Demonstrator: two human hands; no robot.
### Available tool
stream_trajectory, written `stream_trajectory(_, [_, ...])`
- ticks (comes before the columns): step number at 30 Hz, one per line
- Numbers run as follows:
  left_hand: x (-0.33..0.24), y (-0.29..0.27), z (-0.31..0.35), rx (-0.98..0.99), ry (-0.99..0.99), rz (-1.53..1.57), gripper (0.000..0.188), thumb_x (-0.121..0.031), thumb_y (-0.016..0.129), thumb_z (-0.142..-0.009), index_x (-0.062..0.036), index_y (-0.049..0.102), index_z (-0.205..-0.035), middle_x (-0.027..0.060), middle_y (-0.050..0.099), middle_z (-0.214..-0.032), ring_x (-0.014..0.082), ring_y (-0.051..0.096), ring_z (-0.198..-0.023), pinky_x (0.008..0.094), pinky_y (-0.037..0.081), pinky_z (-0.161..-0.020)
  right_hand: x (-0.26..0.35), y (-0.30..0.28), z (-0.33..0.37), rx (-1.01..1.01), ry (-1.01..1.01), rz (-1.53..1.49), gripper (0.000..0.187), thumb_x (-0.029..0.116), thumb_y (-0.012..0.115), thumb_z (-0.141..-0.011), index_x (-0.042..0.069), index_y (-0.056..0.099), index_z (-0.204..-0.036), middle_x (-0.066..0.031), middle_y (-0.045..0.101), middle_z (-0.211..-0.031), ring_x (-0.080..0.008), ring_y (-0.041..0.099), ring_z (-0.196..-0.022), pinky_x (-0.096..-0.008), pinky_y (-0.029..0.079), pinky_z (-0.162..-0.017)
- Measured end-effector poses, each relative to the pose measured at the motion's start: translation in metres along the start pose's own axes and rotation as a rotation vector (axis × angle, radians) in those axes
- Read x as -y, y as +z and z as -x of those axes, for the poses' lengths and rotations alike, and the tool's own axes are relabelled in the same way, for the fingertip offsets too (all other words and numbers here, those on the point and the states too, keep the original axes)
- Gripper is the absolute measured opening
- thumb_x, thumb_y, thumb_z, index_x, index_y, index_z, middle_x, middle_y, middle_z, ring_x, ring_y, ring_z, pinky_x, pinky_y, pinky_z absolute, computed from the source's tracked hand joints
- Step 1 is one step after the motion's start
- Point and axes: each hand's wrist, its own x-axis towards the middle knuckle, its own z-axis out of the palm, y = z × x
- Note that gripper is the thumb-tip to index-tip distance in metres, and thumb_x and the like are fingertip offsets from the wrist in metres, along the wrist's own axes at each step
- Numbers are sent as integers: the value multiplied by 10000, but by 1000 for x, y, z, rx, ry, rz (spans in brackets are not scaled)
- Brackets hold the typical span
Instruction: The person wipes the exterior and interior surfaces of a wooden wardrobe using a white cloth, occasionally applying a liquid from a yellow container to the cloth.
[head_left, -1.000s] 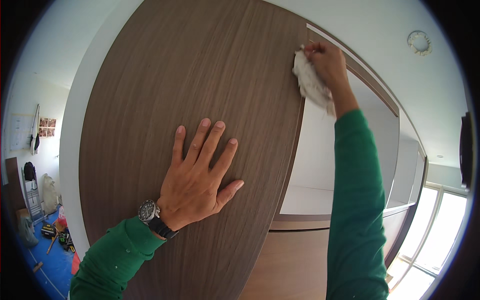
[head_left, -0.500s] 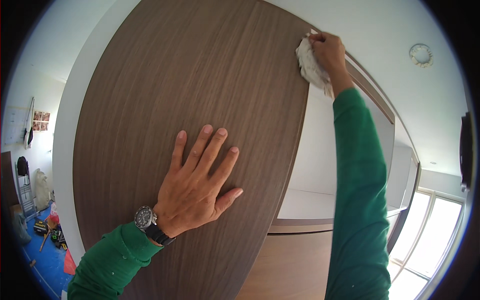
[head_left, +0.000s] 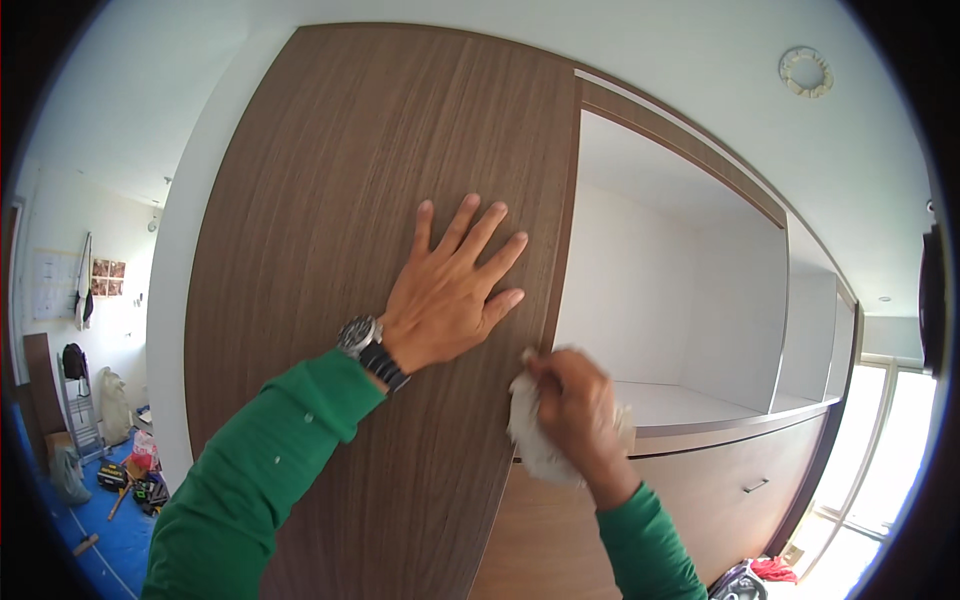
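Rag [head_left: 536, 440] moved lower, clamped in my R hand [head_left: 582, 410] fingers, mostly below 'em; L hand [head_left: 440, 305] fingers apart on wood-grain panel [head_left: 330, 190].

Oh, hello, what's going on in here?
Someone in green sleeves has their left hand spread flat on a tall brown wood panel. Their right hand grips a whitish cloth at the panel's right edge, low down, beside an open white cupboard; whether the cloth touches the panel is hard to tell. Off to the left, tools lie on a blue floor covering.
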Motion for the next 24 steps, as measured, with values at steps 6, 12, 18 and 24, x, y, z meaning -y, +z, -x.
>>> stream_trajectory(6, [9, 10, -38, 42, 118, -53, 751, -654, 502, -980, -140, 476, -1528, 174, 338, -1626, 406, 247, -1531, 714, 166, -1194, 27, 8, 80, 40, -62, -23, 111, -24, 687, -813, 75, 656, -851, -46, 605, -753, -253, 604, -703, -397, 445, -619])
stream_trajectory(12, [21, 22, -87, 48, 140, -125, 822, -739, 398, -974, -164, 432, -1561, 179, 293, -1653, 404, 218, -1543, 702, 136, -1209, 39, 9, 103, 40, 47, 40, 299, -80, 648, -701, 56, 697, -964, -56, 631, -856, -264, 620, -769, -404, 467, -673])
stream_trajectory(18, [54, 37, -151, 40, 63, -217, 795, -733, 366, -985, -218, 379, -1590, 124, 252, -1686, 358, 197, -1560, 699, 128, -1215, 40, 15, 108, -38, 34, 63, 115, 28, 694, -809, 72, 693, -916, -29, 604, -807, -225, 567, -704, -369, 411, -625])
stream_trajectory(24, [76, 48, -206, 58, -24, -261, 773, -705, 337, -991, -235, 339, -1604, 54, 245, -1694, 341, 184, -1564, 750, 131, -1198, 36, 16, 111, -41, 46, 59, 86, 38, 690, -823, 81, 685, -897, -22, 623, -831, -212, 562, -705, -365, 409, -629])
